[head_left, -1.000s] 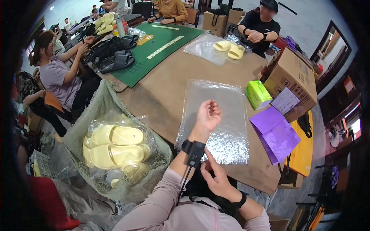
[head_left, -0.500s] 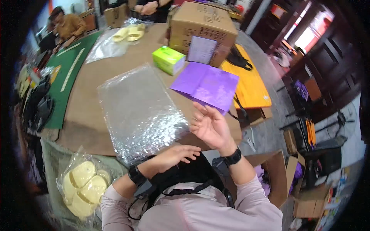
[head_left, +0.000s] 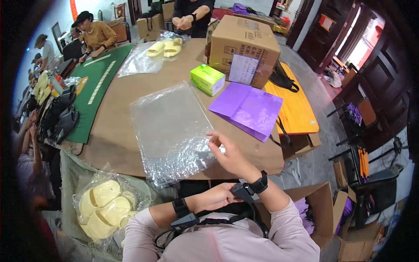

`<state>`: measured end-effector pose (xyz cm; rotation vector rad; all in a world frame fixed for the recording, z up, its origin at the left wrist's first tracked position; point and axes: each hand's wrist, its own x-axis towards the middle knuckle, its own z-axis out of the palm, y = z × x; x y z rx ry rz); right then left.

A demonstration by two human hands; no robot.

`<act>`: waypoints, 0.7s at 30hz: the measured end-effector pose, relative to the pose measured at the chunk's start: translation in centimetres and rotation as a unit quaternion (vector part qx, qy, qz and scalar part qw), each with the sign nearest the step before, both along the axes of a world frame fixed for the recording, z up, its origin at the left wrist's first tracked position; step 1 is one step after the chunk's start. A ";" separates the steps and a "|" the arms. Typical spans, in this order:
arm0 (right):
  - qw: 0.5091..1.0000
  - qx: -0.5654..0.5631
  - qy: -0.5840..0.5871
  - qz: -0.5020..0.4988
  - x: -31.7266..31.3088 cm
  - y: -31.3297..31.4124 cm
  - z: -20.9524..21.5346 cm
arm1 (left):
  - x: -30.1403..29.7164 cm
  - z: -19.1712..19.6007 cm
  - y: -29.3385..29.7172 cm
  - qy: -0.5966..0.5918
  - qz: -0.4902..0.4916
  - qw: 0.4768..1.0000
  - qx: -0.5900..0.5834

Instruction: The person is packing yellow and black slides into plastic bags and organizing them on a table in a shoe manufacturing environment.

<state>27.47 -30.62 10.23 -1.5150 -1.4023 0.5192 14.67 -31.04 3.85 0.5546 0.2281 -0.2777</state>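
My right hand (head_left: 232,156) hovers over the near right corner of a clear plastic bag (head_left: 168,118) lying flat on the brown table (head_left: 109,102). Its fingers are loosely bent and apart, with nothing between them. My left hand (head_left: 217,196) is at my right wrist, its fingers closed at the black wrist device (head_left: 242,191) strapped there. Part of its fingertips is hidden by the device. Another black device (head_left: 183,219) is on my left wrist. Beyond my right hand lies a folded purple paper bag (head_left: 251,109).
A green tissue box (head_left: 207,80) and a large cardboard box (head_left: 244,48) stand farther back. Bagged yellow slippers (head_left: 102,209) lie in a cloth-lined bin (head_left: 72,174); another pair (head_left: 166,47) is on the table. A person (head_left: 194,15) stands opposite. An open carton (head_left: 323,209) is at right.
My left hand has moved right to my right wrist and closed at the device there. My right hand has turned palm down over the plastic bag. The view has tilted up.
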 end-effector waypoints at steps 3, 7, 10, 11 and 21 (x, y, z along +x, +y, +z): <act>0.964 0.120 -0.235 0.022 -0.1 0.8 -0.4 | -0.2 -0.6 0.4 -0.008 0.007 1.000 0.001; 0.900 0.132 -0.406 0.092 -1.1 1.9 0.0 | -0.8 -1.3 0.8 -0.017 0.040 0.999 0.017; 0.886 0.137 -0.423 0.132 -1.6 1.7 0.7 | -0.3 -2.5 0.3 -0.052 0.036 0.998 0.006; 0.894 0.136 -0.407 0.128 -2.2 1.5 1.8 | 0.0 -3.8 0.5 -0.009 -0.003 0.993 0.121; 0.938 0.101 -0.244 0.223 -6.6 -2.7 6.5 | -4.0 1.2 2.6 -0.004 -0.030 0.951 0.308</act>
